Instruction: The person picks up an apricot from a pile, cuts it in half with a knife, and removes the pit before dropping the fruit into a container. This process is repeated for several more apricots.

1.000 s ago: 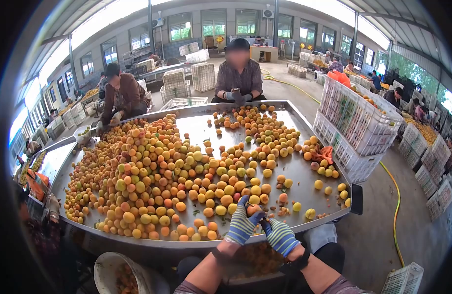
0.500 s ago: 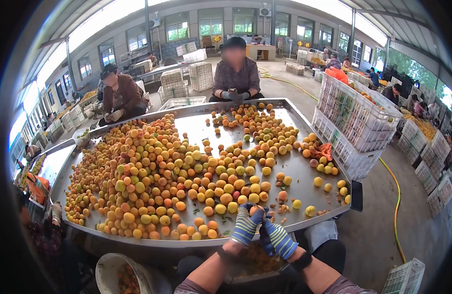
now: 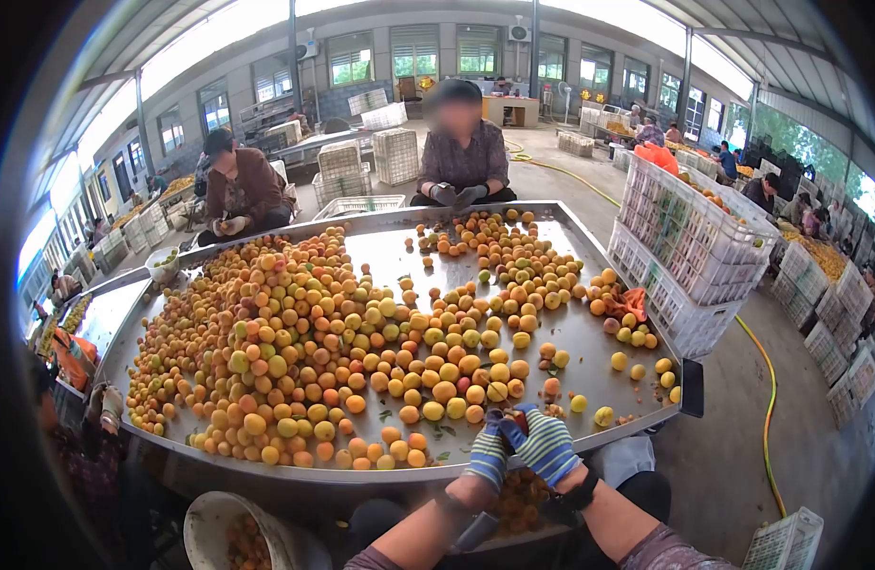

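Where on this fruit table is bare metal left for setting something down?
Bare metal lies on the table right of the middle, between the central heap and the loose yellow fruit; also a far strip beside the big pile. The left half is crowded.

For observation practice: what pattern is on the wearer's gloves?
Gloves: blue and pale-yellow stripes; head view.

Bright daylight from roof panels (fisheye-warped, dark-vignetted edges), metal table [image 3: 589, 337] glaring.
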{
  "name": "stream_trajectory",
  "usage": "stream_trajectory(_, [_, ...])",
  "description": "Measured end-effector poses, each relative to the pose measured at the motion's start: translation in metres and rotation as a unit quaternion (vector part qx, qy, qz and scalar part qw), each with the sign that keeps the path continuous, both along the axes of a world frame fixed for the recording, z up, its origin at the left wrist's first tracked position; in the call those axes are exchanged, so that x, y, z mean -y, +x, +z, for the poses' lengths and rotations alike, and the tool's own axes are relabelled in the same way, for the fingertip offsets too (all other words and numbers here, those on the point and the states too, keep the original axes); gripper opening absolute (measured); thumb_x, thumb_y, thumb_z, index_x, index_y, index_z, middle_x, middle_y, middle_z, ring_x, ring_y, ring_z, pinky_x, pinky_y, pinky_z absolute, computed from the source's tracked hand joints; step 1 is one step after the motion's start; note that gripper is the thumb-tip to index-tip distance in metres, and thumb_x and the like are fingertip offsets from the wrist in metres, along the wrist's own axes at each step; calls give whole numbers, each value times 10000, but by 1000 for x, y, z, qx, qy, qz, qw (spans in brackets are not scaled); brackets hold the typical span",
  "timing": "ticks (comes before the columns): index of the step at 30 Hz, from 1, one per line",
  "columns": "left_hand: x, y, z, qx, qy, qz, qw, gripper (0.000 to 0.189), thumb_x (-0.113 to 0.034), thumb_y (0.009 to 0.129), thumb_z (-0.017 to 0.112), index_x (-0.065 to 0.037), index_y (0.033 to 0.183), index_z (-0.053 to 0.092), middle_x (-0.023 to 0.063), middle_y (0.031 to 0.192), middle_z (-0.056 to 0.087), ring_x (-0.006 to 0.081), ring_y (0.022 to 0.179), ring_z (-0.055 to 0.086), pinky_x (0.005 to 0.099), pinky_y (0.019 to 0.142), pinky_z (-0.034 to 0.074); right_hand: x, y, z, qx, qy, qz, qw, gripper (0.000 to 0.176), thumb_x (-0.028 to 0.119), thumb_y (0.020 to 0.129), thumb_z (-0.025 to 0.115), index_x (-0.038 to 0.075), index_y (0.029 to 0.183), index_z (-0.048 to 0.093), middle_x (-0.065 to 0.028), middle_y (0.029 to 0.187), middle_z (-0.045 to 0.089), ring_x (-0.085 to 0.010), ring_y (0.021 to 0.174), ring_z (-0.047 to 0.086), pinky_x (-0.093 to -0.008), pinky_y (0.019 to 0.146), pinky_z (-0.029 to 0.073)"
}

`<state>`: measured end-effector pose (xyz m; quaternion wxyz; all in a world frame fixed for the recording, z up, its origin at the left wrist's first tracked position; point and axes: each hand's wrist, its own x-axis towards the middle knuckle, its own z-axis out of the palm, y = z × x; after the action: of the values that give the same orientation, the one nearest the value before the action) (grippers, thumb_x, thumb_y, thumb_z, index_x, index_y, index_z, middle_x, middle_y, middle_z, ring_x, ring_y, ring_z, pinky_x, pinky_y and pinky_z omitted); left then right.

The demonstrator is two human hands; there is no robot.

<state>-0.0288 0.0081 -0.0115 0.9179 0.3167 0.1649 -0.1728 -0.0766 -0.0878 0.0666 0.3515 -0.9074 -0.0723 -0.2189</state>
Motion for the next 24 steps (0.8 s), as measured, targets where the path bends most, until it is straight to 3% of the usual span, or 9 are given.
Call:
stream_trajectory(3, [-5, 8, -4, 12, 88, 8, 996, 411, -389, 981, 393, -29, 991, 590, 106, 900, 630, 189, 789, 583, 316, 753, 495, -4, 3, 2, -23, -21, 20, 999, 349, 363, 863, 642, 37, 982, 601, -176, 709, 645, -339, 653, 649, -396, 572, 507])
stream_trajectory(5, [-14, 14, -20, 345, 284, 21, 894, 368, -362, 972, 413, -39, 959, 591, 76, 906, 634, 206, 774, 583, 324, 755, 495, -5, 4, 7, -40, 18, 44, 998, 344, 373, 872, 632, 36, 937, 612, -181, 701, 640, -346, 654, 645, -393, 566, 503])
stream_trajectory(7, [-14, 11, -17, 319, 214, 16, 923, 333, -346, 961, 439, -44, 966, 578, 72, 891, 644, 206, 773, 586, 344, 731, 491, -8, 7, 7, -63, -13, 23, 998, 349, 370, 880, 626, 25, 933, 615, -173, 707, 646, -316, 650, 650, -376, 576, 503])
stream_trajectory(9, [-16, -5, 6, 324, 462, 94, 820, 338, -367, 963, 436, -51, 996, 549, 120, 854, 642, 256, 760, 614, 380, 696, 486, -9, 11, 0, -87, -45, 3, 995, 355, 368, 888, 620, 15, 929, 619, -166, 712, 652, -285, 646, 654, -358, 585, 502])
stream_trajectory(12, [-19, -12, 28, 294, 510, 84, 804, 353, -403, 963, 426, -65, 1016, 513, 164, 815, 625, 337, 762, 624, 418, 665, 476, -13, 19, -30, -118, 249, 7, 961, 362, 325, 915, 606, -28, 994, 617, -78, 792, 670, -94, 737, 584, -279, 654, 488])
stream_trajectory(15, [-23, -23, 53, 354, 530, 72, 767, 351, -405, 989, 397, -66, 997, 487, 120, 790, 586, 242, 708, 592, 361, 646, 457, -17, 21, -33, -25, 329, 36, 943, 363, 347, 896, 615, -8, 966, 617, -191, 794, 664, -272, 710, 664, -349, 627, 501])
stream_trajectory(18, [-30, -25, 65, 366, 586, 38, 722, 365, -426, 983, 395, -73, 986, 488, 135, 784, 591, 283, 685, 608, 371, 620, 456, -11, 15, -14, -23, 243, 17, 970, 320, 317, 899, 614, 1, 951, 625, -173, 776, 671, -262, 688, 668, -338, 608, 501])
stream_trajectory(22, [-26, -17, 51, 357, 574, 31, 736, 384, -443, 982, 399, -69, 974, 490, 102, 790, 584, 222, 696, 587, 351, 633, 452, -11, 12, 3, -31, 172, 15, 985, 319, 334, 889, 622, 19, 940, 639, -152, 742, 675, -272, 673, 672, -344, 606, 508])
stream_trajectory(24, [-19, -7, 28, 300, 470, 75, 827, 402, -456, 981, 402, -66, 965, 496, 61, 799, 566, 156, 716, 544, 327, 650, 446, -15, 14, 2, -45, 190, 8, 981, 322, 336, 880, 633, 20, 943, 640, -150, 735, 673, -274, 670, 671, -345, 606, 509])
